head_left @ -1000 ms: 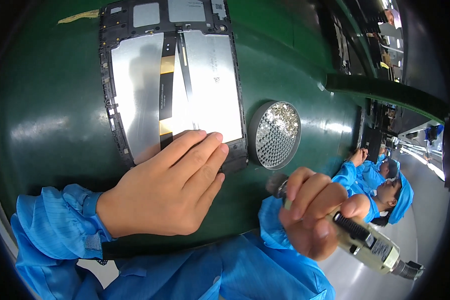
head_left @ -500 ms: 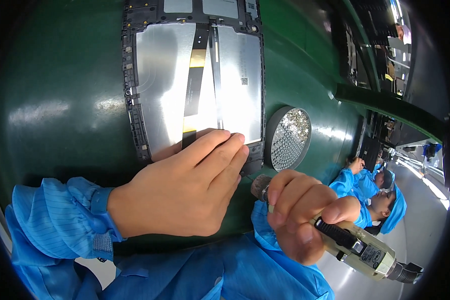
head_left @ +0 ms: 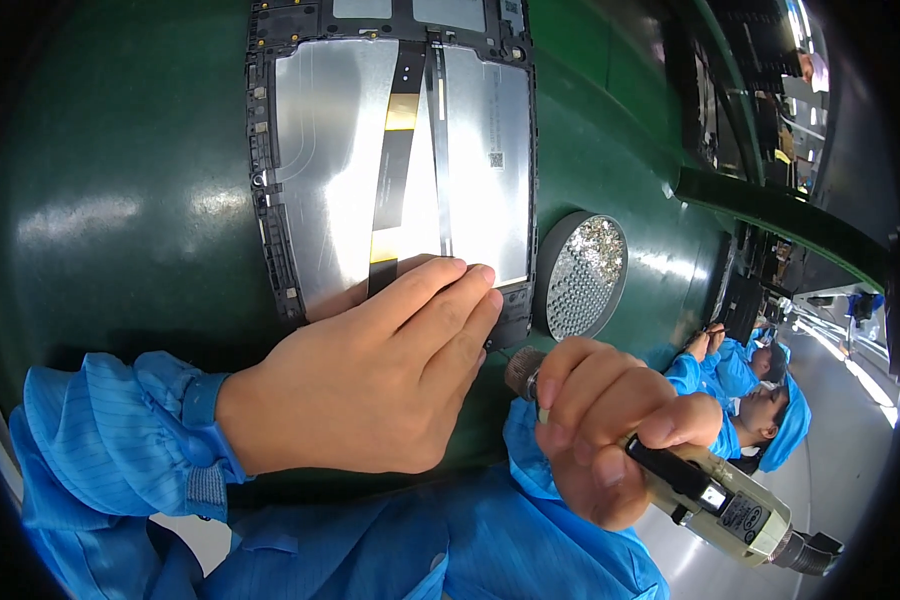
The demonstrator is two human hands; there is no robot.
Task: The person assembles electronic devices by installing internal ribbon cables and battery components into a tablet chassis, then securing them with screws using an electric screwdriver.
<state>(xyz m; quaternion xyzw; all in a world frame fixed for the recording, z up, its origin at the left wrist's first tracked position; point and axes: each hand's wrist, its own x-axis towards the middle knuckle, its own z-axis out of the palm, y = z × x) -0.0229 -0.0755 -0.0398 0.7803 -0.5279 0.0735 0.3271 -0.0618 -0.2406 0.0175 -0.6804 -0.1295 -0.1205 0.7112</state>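
A tablet housing [head_left: 320,130], black-edged with a silvery metal plate, lies on the green table. A dark flat ribbon cable [head_left: 394,170] with gold bands and a thinner dark strip run along it. My left hand [head_left: 370,370] rests palm down over the housing's near end, fingers stretched out and close together. Its thumb and whatever lies beneath the palm are hidden. My right hand [head_left: 610,430] is wrapped round a pale electric screwdriver [head_left: 720,500] with a black lever. The screwdriver is held tilted, its knurled collar toward the housing's near right corner and apart from it.
Just right of the housing stands a round grey dish [head_left: 582,275] with a dimpled plate and many tiny silvery screws. A dark green curved bar [head_left: 780,215] crosses at the right. Beyond it, people in blue caps and clothing [head_left: 740,400] work along the bench.
The housing and the dish appear slightly farther right in the picture. Both hands hold nearly the same pose, and the screwdriver has barely shifted.
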